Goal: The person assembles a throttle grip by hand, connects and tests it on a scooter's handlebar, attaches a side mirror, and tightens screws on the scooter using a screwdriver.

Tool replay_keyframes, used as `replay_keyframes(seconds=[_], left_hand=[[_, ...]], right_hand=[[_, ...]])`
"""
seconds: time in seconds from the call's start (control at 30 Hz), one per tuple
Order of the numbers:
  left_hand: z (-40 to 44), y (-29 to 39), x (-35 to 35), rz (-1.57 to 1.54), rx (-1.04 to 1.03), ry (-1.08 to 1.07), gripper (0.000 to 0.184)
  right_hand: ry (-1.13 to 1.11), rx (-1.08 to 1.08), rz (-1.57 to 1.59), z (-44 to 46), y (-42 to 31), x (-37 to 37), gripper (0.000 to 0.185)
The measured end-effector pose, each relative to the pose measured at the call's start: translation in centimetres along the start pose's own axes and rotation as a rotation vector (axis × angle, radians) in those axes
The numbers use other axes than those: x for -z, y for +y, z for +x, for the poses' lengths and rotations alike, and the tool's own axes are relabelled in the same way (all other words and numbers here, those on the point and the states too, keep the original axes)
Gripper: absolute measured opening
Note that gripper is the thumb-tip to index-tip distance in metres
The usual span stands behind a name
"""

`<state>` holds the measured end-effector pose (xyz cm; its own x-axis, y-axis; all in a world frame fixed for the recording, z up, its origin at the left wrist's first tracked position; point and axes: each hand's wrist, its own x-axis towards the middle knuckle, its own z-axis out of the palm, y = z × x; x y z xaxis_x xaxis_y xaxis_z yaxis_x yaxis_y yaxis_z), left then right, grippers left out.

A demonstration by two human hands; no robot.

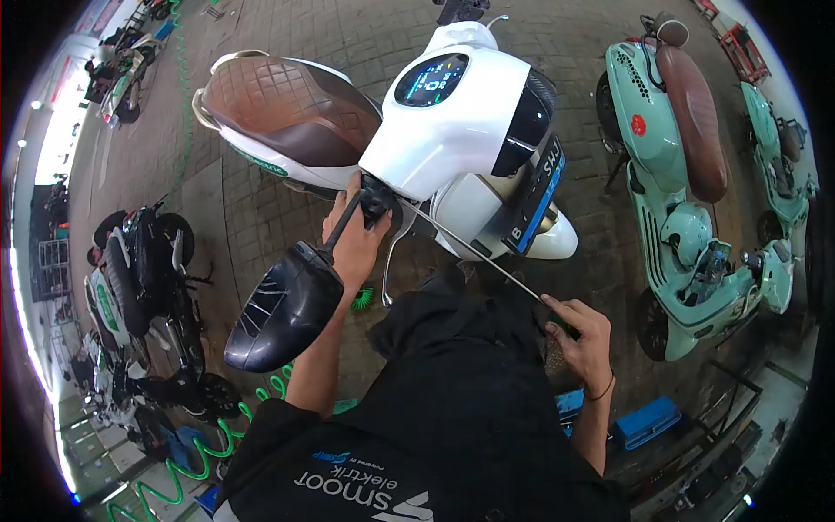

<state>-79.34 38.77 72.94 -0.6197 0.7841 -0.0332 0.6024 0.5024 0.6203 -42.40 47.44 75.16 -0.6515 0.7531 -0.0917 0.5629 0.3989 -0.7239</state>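
Observation:
A white scooter (pixel 435 148) with a lit round display (pixel 431 80) and a brown quilted seat (pixel 287 104) stands in front of me. My left hand (pixel 355 244) is closed round the black handlebar switch housing (pixel 377 198), beside the stem of a black mirror (pixel 287 309). My right hand (pixel 578 335) grips the handle of a long screwdriver, mostly hidden by my fingers. The long thin metal shaft (pixel 478 252) runs up and left from there, its far end at the handlebar near my left hand. A silver brake lever (pixel 390 270) hangs below the housing.
Mint-green scooters (pixel 652 130) stand at the right, one with a helmet (pixel 687 228) on it. Dark motorcycles (pixel 152 287) are at the left. A green coiled hose (pixel 196 470) lies at the lower left, and a blue box (pixel 648 422) at the lower right.

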Motion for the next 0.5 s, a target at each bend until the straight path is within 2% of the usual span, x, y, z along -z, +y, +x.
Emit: replay_keyframes(seconds=[0.17, 0.5], left_hand=[[0.2, -0.3, -0.4, 0.072, -0.019, 0.024, 0.069], [0.2, -1.0, -0.7, -0.035, -0.073, 0.047, 0.075]], right_hand=[[-0.005, 0.028, -0.004, 0.3, 0.4, 0.4, 0.049], [0.027, 0.063, 0.008, 0.3, 1.0, -0.4, 0.05]])
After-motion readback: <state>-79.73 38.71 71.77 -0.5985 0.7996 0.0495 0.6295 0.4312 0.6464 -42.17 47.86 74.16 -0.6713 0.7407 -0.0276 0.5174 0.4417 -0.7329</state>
